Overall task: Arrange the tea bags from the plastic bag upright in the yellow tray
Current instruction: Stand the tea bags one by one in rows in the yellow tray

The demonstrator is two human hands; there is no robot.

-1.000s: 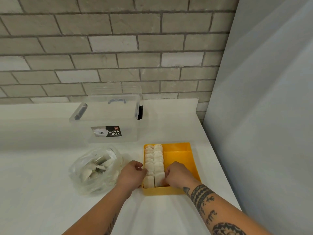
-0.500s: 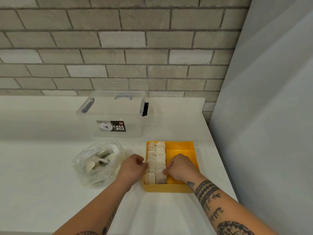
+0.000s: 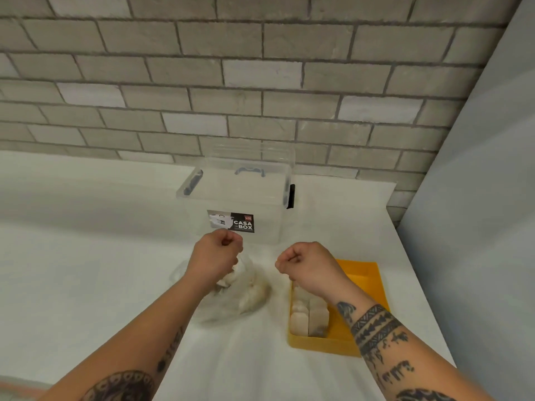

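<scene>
2 fisted hands (image 3: 215, 256) (image 3: 307, 267), 1 bag (image 3: 250, 296), 1 tray (image 3: 369, 274), approx 2 tea-bag rows (image 3: 309, 316)

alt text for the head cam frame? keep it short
Both hands hover as fists over a white table, holding nothing visible: left hand above a plastic bag, right hand above a yellow tray. Upright tea bags fill the tray's left side; a clear storage box stands behind.

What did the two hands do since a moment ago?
Both hands lifted off the tea bags in the yellow tray. The left hand is now a fist above the plastic bag, the right hand a fist above the tray. The tea bags stay upright in rows; the clear box stays put.
</scene>
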